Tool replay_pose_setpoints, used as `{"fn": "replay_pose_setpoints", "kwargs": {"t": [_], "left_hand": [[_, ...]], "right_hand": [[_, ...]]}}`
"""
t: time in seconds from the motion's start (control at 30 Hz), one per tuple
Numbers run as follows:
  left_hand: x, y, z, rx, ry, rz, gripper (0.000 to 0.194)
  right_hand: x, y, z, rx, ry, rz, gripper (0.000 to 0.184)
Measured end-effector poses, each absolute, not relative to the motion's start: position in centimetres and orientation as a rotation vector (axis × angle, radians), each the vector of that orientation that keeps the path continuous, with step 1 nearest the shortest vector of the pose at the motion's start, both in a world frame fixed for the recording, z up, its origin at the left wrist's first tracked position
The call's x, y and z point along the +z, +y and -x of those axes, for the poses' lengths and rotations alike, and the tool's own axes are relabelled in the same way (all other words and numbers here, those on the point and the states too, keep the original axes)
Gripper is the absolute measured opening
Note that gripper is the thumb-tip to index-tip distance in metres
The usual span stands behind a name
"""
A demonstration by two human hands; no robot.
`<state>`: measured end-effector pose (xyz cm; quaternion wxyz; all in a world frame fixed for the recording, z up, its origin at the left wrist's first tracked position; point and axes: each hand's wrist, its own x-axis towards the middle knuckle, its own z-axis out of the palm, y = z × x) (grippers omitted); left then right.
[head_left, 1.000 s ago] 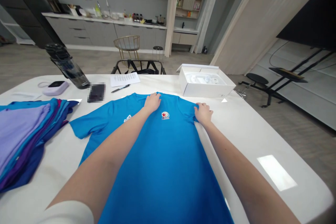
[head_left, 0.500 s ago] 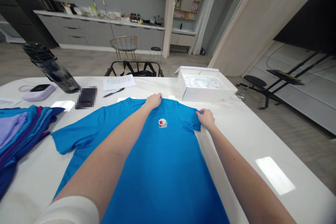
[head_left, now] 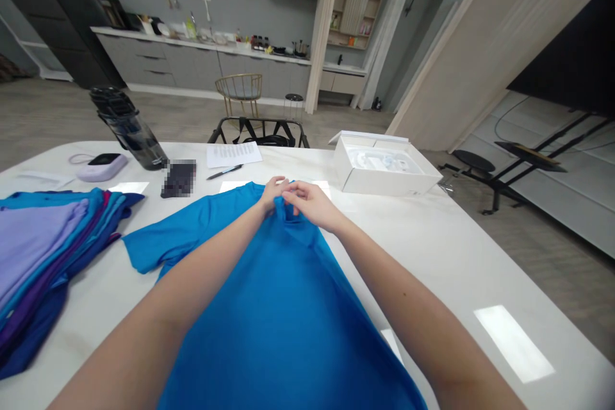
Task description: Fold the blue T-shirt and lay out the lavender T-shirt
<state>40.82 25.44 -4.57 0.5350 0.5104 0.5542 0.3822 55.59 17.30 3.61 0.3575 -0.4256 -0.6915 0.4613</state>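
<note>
A blue short-sleeved T-shirt (head_left: 269,288) lies spread on the white table, its left sleeve stretched out flat. My left hand (head_left: 275,194) is closed on the shirt near the collar. Right beside it, my right hand (head_left: 310,202) pinches gathered cloth from the shirt's right side. Both hands meet at the top of the shirt, with the fabric bunched and lifted between them. The chest badge is hidden in the fold, and the right sleeve cannot be made out separately.
A pile of folded clothes (head_left: 52,250) lies at the left. Behind the shirt are a water bottle (head_left: 132,131), a lilac device (head_left: 102,168), a pixelated dark object (head_left: 179,179), a pen (head_left: 224,172), a printed sheet (head_left: 234,154) and a white box (head_left: 384,170). A black chair (head_left: 259,131) stands beyond the table (head_left: 446,282).
My right hand has brought the right sleeve side inward to my left hand, which stays near the collar. The shirt's right edge has folded over, covering the badge. The view has shifted slightly.
</note>
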Motion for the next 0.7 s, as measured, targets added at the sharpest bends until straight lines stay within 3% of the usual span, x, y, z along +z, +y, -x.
{"fn": "replay_pose_setpoints", "kwargs": {"t": [0.1, 0.17, 0.23, 0.3, 0.47, 0.57, 0.7], "left_hand": [[-4.8, 22.2, -37.6, 0.751, 1.219, -1.087, 0.054], [-5.0, 20.1, -35.8, 0.663, 1.255, -1.115, 0.060], [-5.2, 18.3, -34.7, 0.599, 1.376, -1.259, 0.062], [-5.4, 17.0, -34.3, 0.552, 1.531, -1.476, 0.056], [-5.5, 15.3, -34.3, 0.549, 1.581, -1.817, 0.018], [-4.8, 14.7, -34.3, 0.785, 1.410, -1.818, 0.025], [-2.6, 14.8, -34.1, 1.078, 1.175, -1.594, 0.033]], "right_hand": [[0.8, 20.5, -56.1, 0.897, -1.864, 1.329, 0.026], [-1.5, 22.7, -58.1, 0.610, -1.966, 1.488, 0.038], [-3.6, 24.5, -60.0, 0.491, -2.127, 1.563, 0.054], [-5.2, 25.8, -61.1, 0.445, -2.233, 1.613, 0.060], [-6.9, 26.9, -60.7, 0.363, -2.343, 1.560, 0.029], [-6.6, 27.3, -60.4, 0.392, -2.325, 1.493, 0.020], [-4.4, 28.5, -60.5, 0.467, -2.123, 1.539, 0.025]]}}
